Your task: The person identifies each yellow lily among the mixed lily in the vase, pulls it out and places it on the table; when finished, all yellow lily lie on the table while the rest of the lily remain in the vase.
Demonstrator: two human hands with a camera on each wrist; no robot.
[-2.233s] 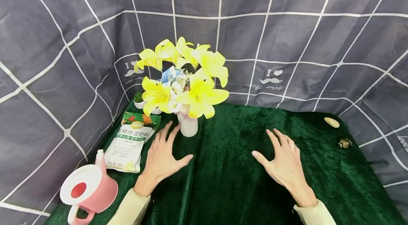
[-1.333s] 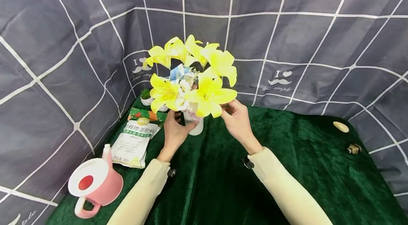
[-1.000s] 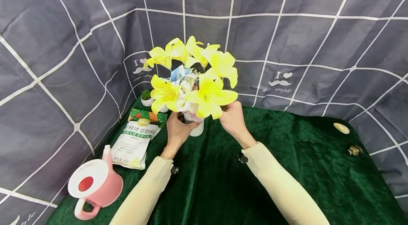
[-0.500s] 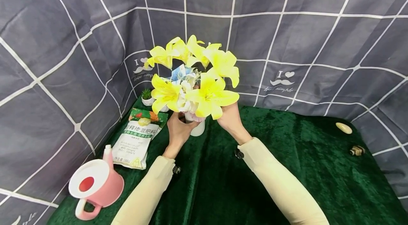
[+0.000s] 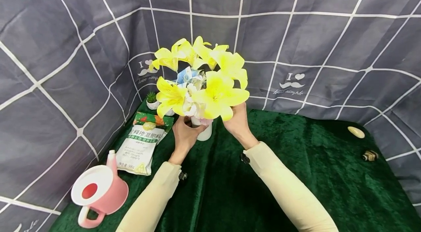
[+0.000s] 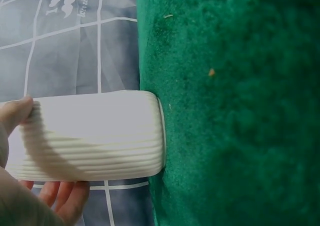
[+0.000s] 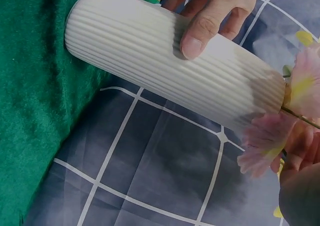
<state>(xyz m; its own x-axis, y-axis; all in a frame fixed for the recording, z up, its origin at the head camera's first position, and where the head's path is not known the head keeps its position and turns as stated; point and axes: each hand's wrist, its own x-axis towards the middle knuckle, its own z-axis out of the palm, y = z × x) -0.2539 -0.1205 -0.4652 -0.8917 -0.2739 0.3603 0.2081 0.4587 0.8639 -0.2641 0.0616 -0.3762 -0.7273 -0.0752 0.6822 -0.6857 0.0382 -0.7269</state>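
My left hand (image 5: 184, 135) grips a white ribbed vase (image 5: 205, 133) around its middle, the thumb on one side and fingers on the other. The vase (image 6: 100, 136) stands upright with its base on the green cloth. Yellow lilies, a blue flower (image 5: 186, 75) and pale blossoms rise out of it. My right hand (image 5: 237, 122) is just beyond the vase's rim, under the front yellow lily (image 5: 217, 95). In the right wrist view its curled fingers (image 7: 300, 148) pinch at a stem beside the pink flower (image 7: 267, 136); the lily partly hides this hand from above.
Left of the vase lies a white and green fertilizer bag (image 5: 139, 148), with a pink watering can (image 5: 113, 195) nearer me. A small potted succulent (image 5: 152, 101) stands behind the bag. Far right are a yellow oval piece (image 5: 356, 132) and a small brown striped object (image 5: 370, 155).
Both hands came in from the cloth: the left took hold of the vase, the right reached under the front lily. In the last half second that lily has shifted slightly up and right.
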